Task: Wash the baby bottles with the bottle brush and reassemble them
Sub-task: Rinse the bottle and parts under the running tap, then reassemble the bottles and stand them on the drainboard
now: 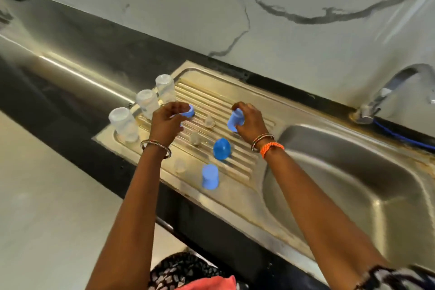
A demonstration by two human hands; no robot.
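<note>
The left hand (168, 120) pinches a blue collar ring (189, 111), the right hand (248, 122) grips a blue cap (235, 120); 3 upright bottles (147, 101) stand just left of the left hand, nearer it.

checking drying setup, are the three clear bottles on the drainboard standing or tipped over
Standing, apparently mouth-down: the three clear bottles stand in a row at the drainboard's far-left edge.
</note>
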